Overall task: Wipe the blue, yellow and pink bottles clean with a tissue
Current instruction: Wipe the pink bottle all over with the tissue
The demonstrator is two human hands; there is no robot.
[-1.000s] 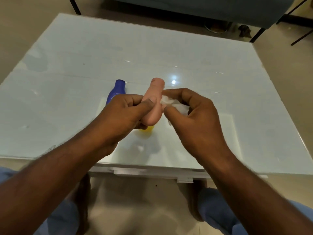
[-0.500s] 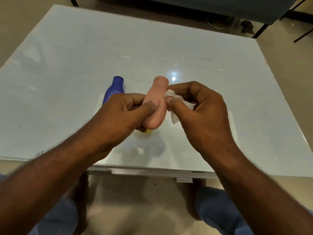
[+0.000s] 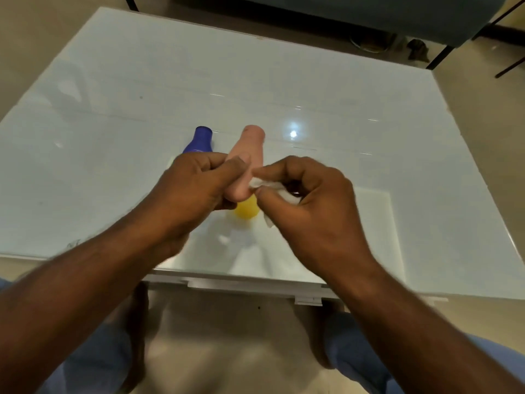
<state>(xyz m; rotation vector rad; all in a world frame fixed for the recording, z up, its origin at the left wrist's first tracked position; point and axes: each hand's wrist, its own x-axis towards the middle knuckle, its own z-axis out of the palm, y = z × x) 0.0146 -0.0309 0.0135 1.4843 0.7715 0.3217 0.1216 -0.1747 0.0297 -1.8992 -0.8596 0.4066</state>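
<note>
My left hand [image 3: 196,191] grips the pink bottle [image 3: 247,155]; my right hand [image 3: 309,203] pinches the tissue [image 3: 267,184] against its lower side. Beyond my left knuckles lies the blue bottle [image 3: 200,139]; under both hands lies the yellow bottle [image 3: 246,209].

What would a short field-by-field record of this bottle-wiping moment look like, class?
Left hand: grips the pink bottle, lifted above the table
Right hand: pinches a white tissue against the pink bottle's lower end
Blue bottle: on the table, partly hidden behind the left hand
Yellow bottle: on the table beneath the hands, mostly hidden
</note>
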